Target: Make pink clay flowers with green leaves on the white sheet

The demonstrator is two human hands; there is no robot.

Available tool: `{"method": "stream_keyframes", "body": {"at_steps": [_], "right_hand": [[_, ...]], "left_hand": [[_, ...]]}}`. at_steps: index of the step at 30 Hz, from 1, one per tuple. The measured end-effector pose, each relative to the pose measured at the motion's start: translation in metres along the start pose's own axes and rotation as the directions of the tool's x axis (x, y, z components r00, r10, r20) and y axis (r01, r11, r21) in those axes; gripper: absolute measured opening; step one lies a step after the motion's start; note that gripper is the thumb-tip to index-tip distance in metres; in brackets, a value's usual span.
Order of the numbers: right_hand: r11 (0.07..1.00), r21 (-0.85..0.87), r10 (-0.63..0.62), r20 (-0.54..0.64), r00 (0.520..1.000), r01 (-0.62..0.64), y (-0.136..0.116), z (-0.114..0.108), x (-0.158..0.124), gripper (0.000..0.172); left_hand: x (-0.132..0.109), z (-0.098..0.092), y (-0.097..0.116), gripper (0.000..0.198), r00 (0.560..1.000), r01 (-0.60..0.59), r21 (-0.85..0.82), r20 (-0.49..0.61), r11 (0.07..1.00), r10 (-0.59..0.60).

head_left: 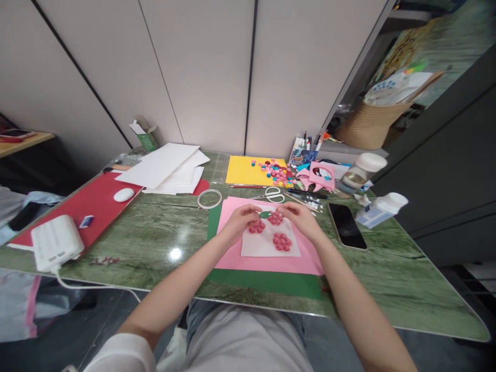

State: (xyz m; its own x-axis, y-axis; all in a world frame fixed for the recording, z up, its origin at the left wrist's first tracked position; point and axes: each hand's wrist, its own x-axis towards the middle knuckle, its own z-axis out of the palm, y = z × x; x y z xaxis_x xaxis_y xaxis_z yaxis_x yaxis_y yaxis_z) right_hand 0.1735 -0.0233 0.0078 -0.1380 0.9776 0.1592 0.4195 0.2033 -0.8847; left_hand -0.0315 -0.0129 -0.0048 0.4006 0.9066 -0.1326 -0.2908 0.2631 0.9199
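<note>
Green leaf between my two hands, fingers of the left hand curled near one end, those of the right hand near the other; I cannot tell which fingertips pinch it. Around and nearer than my grip: pink clusters, white sheet, pink paper. Beyond: scissors. Left: tape. Right: phone.

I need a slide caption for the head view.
Left hand and right hand flank a green piece near three pink clusters on white paper.
</note>
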Motion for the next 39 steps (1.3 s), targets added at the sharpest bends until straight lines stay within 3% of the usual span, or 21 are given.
{"method": "stream_keyframes", "body": {"at_steps": [4, 21, 24, 25, 27, 30, 34, 36, 39], "right_hand": [[0.987, 0.144, 0.058, 0.101, 0.993, -0.072, -0.011, 0.01, -0.006, 0.027], [0.916, 0.355, 0.135, 0.162, 0.977, -0.186, 0.003, 0.014, -0.004, 0.02], [0.909, 0.373, 0.152, 0.121, 0.981, -0.186, 0.003, 0.019, -0.005, 0.018], [0.916, 0.363, 0.148, 0.091, 0.985, -0.171, 0.001, 0.021, -0.005, 0.017], [0.933, 0.333, 0.137, 0.018, 0.99, -0.135, -0.004, 0.023, -0.007, 0.014], [0.954, 0.283, 0.13, -0.078, 0.988, -0.103, -0.014, 0.026, -0.01, 0.012], [0.976, 0.207, 0.105, -0.151, 0.983, -0.073, -0.021, 0.032, -0.013, 0.013], [0.985, 0.161, 0.094, -0.181, 0.979, -0.065, -0.022, 0.034, -0.014, 0.013], [0.994, 0.1, 0.065, -0.195, 0.979, -0.046, -0.023, 0.036, -0.016, 0.013]], "left_hand": [[-0.001, 0.003, 0.003, 0.021, 1.0, -0.001, 0.003, 0.009, 1.0, 0.001], [0.001, 0.001, -0.002, 0.021, 0.998, 0.025, 0.076, 0.054, 0.997, -0.029], [0.0, 0.001, 0.001, 0.018, 0.996, -0.088, 0.185, -0.016, 0.979, 0.092], [-0.002, 0.001, 0.003, 0.015, 0.978, -0.173, 0.272, -0.066, 0.947, 0.197], [-0.006, 0.002, 0.008, 0.009, 0.88, -0.342, 0.504, -0.125, 0.793, 0.458], [-0.016, 0.006, 0.012, 0.009, 0.702, -0.473, 0.766, 0.028, 0.435, 0.712], [-0.024, 0.011, 0.007, 0.008, 0.561, -0.501, 0.865, 0.309, 0.018, 0.768], [-0.025, 0.013, 0.005, 0.007, 0.522, -0.474, 0.875, 0.369, -0.099, 0.769], [-0.026, 0.013, 0.006, 0.007, 0.501, -0.424, 0.889, 0.39, -0.174, 0.772]]}}
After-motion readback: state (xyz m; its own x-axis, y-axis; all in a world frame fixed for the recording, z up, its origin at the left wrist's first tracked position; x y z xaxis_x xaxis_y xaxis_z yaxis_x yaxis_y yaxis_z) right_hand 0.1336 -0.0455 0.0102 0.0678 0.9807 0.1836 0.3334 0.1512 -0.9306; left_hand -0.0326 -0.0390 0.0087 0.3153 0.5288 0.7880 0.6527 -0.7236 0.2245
